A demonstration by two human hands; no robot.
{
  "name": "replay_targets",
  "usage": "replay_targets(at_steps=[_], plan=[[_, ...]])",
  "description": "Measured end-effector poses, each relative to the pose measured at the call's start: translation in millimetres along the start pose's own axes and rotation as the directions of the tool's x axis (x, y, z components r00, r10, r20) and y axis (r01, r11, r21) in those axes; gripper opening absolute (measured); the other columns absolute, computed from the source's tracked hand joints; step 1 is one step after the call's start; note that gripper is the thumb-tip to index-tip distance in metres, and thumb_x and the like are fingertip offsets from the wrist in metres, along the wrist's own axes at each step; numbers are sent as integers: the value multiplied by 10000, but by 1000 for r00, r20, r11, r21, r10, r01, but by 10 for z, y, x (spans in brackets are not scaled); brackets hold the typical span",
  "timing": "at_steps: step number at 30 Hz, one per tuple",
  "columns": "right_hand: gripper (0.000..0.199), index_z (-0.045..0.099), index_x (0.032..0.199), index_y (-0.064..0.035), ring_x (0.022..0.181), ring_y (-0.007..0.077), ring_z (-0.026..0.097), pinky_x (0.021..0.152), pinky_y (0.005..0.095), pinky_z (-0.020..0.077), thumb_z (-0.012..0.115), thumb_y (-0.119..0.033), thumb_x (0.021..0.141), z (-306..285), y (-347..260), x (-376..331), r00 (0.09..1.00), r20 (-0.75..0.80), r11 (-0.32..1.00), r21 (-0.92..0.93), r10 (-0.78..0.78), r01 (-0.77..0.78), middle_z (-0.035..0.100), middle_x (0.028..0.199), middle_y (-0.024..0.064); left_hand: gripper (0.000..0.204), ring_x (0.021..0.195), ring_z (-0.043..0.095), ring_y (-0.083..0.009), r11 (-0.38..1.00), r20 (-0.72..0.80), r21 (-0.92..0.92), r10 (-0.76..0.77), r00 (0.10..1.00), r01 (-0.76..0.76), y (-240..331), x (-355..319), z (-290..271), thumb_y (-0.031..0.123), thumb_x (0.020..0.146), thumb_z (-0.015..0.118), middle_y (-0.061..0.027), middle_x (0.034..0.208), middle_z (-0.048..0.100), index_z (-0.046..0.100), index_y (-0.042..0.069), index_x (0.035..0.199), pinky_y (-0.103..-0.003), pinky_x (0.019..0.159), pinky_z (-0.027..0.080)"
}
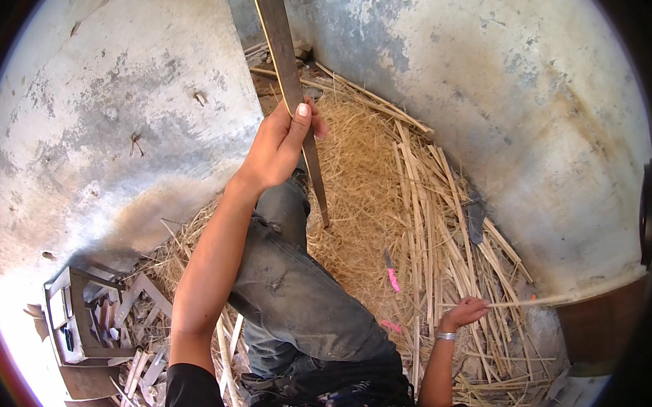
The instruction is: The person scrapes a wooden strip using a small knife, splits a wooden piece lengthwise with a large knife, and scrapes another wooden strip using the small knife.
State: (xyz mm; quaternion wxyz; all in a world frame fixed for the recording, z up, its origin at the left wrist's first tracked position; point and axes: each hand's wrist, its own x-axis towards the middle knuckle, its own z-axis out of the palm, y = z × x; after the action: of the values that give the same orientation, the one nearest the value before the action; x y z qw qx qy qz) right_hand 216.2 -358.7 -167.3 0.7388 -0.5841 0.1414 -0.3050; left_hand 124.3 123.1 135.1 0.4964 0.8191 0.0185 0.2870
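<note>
My left hand [281, 141] is raised in the middle, its fingers and thumb closed round a long, flat, dark strip [280, 40]. The strip has a pale edge and tapers to a narrow end below the hand; I cannot tell whether it is wood or metal. Low on the right, my right hand [466, 314] is closed on a thin pale bamboo strip [531, 302], which runs out toward the right wall. Between the hands, a pink-handled knife [393, 279] lies on a bed of straw-like shavings [359, 169].
Long split bamboo strips [423, 207] are heaped along the right wall [516, 102]. A dark flat object [475, 219] rests on them. A small pink item [391, 325] lies near my knee. At lower left stands a dark frame [84, 353] beside scrap pieces [147, 298]. Another wall [129, 75] rises left.
</note>
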Motion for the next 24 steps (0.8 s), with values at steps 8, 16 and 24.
replay_targets(at_steps=[8, 16, 24], plan=[[342, 481, 1220, -20, 797, 242, 481, 656, 389, 385, 496, -323, 1063, -1572, 550, 1244, 778, -628, 876, -373, 3, -305, 514, 937, 108, 537, 974, 647, -197, 999, 12, 2, -34, 999, 34, 21, -3, 49, 486, 1123, 318, -107, 1011, 687, 530, 4, 1229, -372, 912, 519], [544, 462, 1403, -16, 1172, 352, 485, 969, 500, 365, 634, -297, 970, -2510, 1486, 655, 822, -566, 115, -822, -68, -557, 488, 1300, 210, 597, 1000, 652, -204, 999, 11, -32, -28, 1000, 28, 56, -16, 25, 533, 1112, 309, -120, 1015, 690, 534, -4, 1242, -370, 940, 506], [598, 507, 1393, 12, 1324, 454, 452, 1084, 569, 369, 694, -93, 835, -1917, 1486, -1088, 986, 16, 56, -998, 164, 7, 467, 1401, 266, 597, 994, 643, -197, 1000, 16, -21, -23, 1000, 23, 13, -44, 64, 532, 1113, 298, -111, 1014, 688, 543, 1, 1232, -362, 934, 502]])
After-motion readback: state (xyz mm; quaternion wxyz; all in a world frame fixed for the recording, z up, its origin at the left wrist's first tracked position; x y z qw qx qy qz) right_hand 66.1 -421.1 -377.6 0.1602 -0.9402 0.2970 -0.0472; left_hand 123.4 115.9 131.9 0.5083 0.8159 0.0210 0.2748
